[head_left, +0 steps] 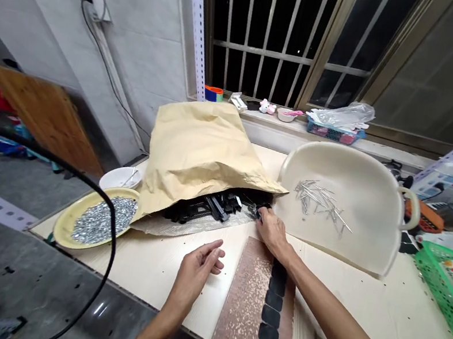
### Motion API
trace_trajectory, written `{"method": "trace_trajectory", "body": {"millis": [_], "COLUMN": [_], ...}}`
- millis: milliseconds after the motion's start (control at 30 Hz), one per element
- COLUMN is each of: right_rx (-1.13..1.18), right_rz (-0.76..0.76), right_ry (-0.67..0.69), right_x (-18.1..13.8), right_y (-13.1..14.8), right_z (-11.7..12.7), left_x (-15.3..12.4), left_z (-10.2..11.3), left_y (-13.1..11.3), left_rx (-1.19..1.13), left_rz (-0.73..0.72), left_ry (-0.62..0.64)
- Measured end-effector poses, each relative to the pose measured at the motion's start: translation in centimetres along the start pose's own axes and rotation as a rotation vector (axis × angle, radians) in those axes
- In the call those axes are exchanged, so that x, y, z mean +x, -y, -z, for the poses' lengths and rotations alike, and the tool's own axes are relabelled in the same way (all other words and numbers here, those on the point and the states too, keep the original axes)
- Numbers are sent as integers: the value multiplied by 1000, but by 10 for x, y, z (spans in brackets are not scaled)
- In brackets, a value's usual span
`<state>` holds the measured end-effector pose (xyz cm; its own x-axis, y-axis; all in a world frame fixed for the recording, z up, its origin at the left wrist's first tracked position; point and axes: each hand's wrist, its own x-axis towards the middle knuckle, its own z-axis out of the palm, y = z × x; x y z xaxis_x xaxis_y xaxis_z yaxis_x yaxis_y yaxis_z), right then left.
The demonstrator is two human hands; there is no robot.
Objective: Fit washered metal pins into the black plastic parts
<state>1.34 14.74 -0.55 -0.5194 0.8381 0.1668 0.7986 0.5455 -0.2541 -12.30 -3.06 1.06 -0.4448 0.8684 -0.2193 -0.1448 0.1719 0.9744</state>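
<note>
Filling the yellow dish [63,224]: small shiny metal pieces [103,221], too many to count.
White bowl [115,178]: one, round, behind the dish.
Paper sack [205,142]: one, tan, creased, lying open-mouthed on the table [153,259].
Left hand [198,264]: empty, fingers apart and loosely bent above the table.
Black parts [217,207]: several, hard-edged, overlapping in the sack's mouth; number partly hidden.
Right hand [272,230]: fingertips at one black part in that mouth; whether clamped, I cannot tell.
Brown board [246,307]: one, flat, pale-flecked.
Black pads [270,316]: six showing, rounded squares, in one row.
White basin [364,182]: one, smooth, curved.
Metal pins [322,197]: many, thin, straight, scattered.
Green basket [442,289]: one, perforated.
</note>
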Motion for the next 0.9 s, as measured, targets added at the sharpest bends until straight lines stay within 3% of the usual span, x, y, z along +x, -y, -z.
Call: {"method": "trace_trajectory", "body": {"millis": [100,167,233,433,533,667,900], "right_rx": [252,493,615,205,118,8,-42], "right_rz": [168,337,407,226,202,158,82], "right_ry": [-35,14,96,47,65,56,40], "right_x": [-20,-25,-16,47,60,60,41], "right_y": [27,47,63,97,118,129,116], "right_z": [10,15,16,-11,-31,-47,-39], "left_x": [14,24,34,39,31,30,40], "left_z": [-10,-15,-14,24,38,41,34], "left_y": [2,-1,-4,-2,0,0,7], "left_rx": [-169,-320,-457,-502,-401,-376,-460], "left_rz": [33,19,-3,3,19,19,50], "left_ry": [43,124,138,-172,-184,-182,-191]}}
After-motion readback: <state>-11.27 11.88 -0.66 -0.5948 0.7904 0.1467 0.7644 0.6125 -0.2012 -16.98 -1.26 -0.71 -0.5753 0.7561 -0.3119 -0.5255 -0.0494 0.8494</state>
